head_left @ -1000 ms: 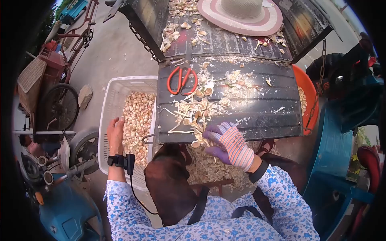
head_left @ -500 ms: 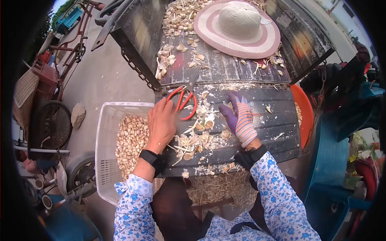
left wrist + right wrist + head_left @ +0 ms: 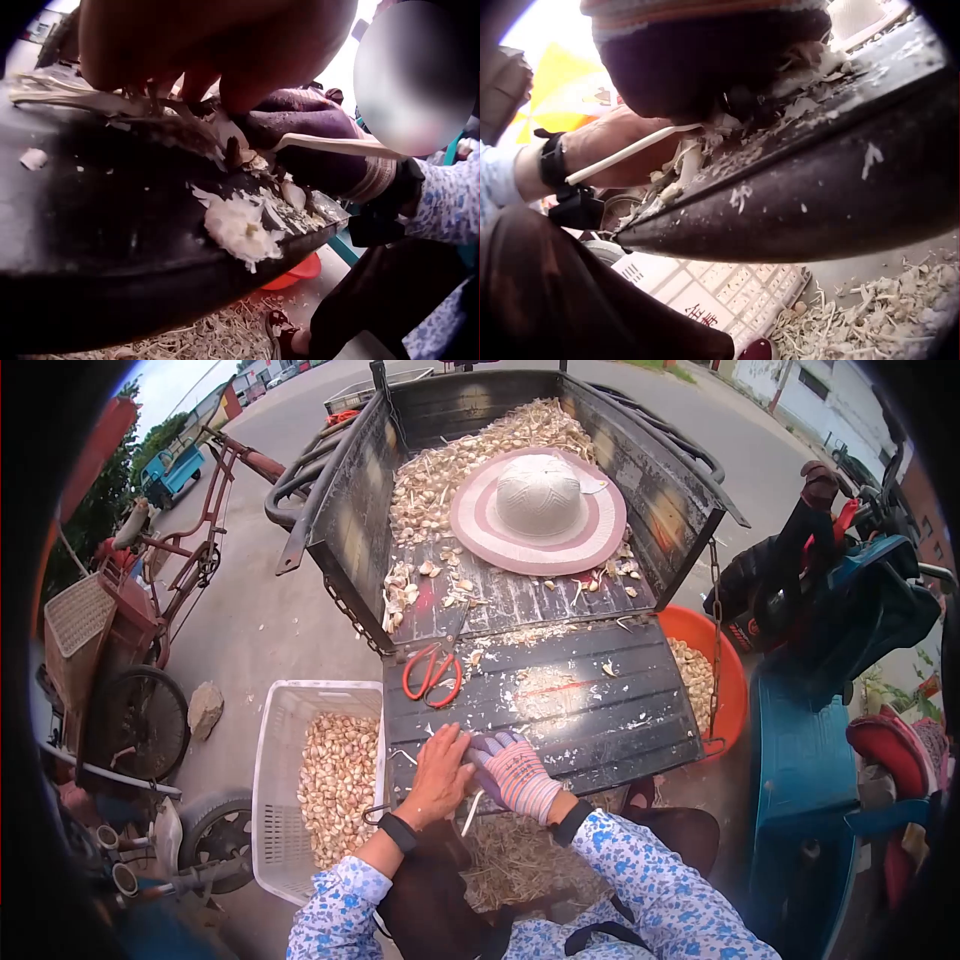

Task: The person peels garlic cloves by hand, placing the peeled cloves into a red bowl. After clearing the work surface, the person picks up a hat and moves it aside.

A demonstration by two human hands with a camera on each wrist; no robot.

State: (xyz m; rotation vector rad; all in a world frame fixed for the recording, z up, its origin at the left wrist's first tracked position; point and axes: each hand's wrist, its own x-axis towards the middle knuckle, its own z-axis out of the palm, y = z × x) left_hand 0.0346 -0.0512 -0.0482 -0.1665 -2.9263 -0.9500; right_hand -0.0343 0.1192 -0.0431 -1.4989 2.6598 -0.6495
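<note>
Both hands meet at the front edge of the black metal tailgate [image 3: 625,730], with their fingers side by side in the head view. The bare left hand [image 3: 438,775] presses its fingertips down on a heap of dry garlic stalks and skins [image 3: 142,101]. Against the same heap rests the right hand [image 3: 515,775], in a striped glove with purple fingers. A long pale stalk [image 3: 337,145] sticks out beside the glove. One papery garlic scrap [image 3: 241,229] lies on the rounded edge. Red-handled scissors [image 3: 447,650] lie farther back on the tailgate. The hands hide much of the heap.
A white crate [image 3: 264,790] of garlic cloves stands at the left, an orange tub [image 3: 737,680] of cloves at the right. A brimmed hat [image 3: 540,500] and heaped garlic [image 3: 430,490] lie in the cart bed. Straw-like scraps [image 3: 862,322] cover the ground below.
The left hand went from over the crate to the tailgate by the scissors, then back toward the front edge. The right hand reached forward and came back too. The scraps moved from mid-tailgate to the edge.
</note>
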